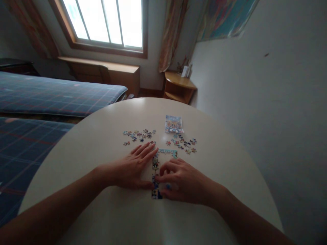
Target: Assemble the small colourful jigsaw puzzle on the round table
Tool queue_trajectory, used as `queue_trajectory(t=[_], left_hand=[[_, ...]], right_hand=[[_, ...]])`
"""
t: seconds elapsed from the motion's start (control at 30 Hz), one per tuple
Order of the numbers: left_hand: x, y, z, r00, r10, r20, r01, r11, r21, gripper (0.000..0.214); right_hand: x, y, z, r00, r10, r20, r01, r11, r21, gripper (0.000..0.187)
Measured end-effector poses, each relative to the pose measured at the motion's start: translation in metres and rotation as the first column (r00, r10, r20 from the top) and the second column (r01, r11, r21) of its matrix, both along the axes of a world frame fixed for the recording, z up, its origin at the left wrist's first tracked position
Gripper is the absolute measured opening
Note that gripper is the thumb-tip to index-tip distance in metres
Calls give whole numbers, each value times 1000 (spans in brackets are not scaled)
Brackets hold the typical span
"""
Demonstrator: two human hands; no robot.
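Observation:
On a round white table (107, 211) lies a partly joined jigsaw frame (166, 153), an L of coloured edge pieces. My left hand (133, 166) lies flat on the table with fingers stretched out, its fingertips touching the frame's left strip. My right hand (182, 180) rests on the frame's lower part with fingers curled, pressing on the pieces there; whether it holds a piece is hidden. Loose puzzle pieces (139, 135) are scattered beyond my left hand, and another loose group (182, 143) lies beyond the frame.
A small picture card (174, 124) lies past the loose pieces. Two beds with blue checked covers (51, 95) stand at the left. A wooden corner shelf (178, 86) and a window bench (102, 69) are at the back; a wall runs along the right.

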State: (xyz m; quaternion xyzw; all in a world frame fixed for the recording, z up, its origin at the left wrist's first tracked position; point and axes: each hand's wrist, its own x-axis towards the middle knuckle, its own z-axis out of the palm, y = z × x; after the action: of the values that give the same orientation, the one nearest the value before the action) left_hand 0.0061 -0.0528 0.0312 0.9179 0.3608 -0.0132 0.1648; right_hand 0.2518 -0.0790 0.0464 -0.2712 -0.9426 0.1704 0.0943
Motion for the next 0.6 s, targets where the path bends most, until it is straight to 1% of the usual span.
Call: queue_trajectory(t=[0.1, 0.17, 0.27, 0.33, 0.4, 0.47, 0.6], left_hand=[[-2, 1, 3, 1000, 1, 19, -1, 1000, 0, 108], [-5, 5, 5, 1000, 12, 29, -13, 1000, 26, 101], [-15, 15, 5, 995, 58, 76, -68, 988, 142, 81], [-22, 22, 3, 990, 107, 92, -124, 971, 204, 74], [-27, 28, 1, 986, 139, 95, -157, 963, 218, 77], [-28, 30, 0, 985, 148, 93, -164, 966, 201, 85], [-16, 21, -1, 989, 122, 88, -135, 979, 154, 101]], right_hand=[[2, 0, 2, 1000, 15, 0, -15, 1000, -18, 30], [3, 0, 2, 1000, 28, 6, -28, 999, -26, 32], [4, 0, 2, 999, 32, 10, -32, 999, -44, 35], [5, 0, 2, 1000, 19, 0, -19, 998, -55, 38], [5, 0, 2, 1000, 5, -20, -6, 998, -63, 41], [7, 1, 4, 999, -6, -37, 4, 998, -69, 43], [13, 3, 9, 998, -53, -25, 52, 997, -63, 45]])
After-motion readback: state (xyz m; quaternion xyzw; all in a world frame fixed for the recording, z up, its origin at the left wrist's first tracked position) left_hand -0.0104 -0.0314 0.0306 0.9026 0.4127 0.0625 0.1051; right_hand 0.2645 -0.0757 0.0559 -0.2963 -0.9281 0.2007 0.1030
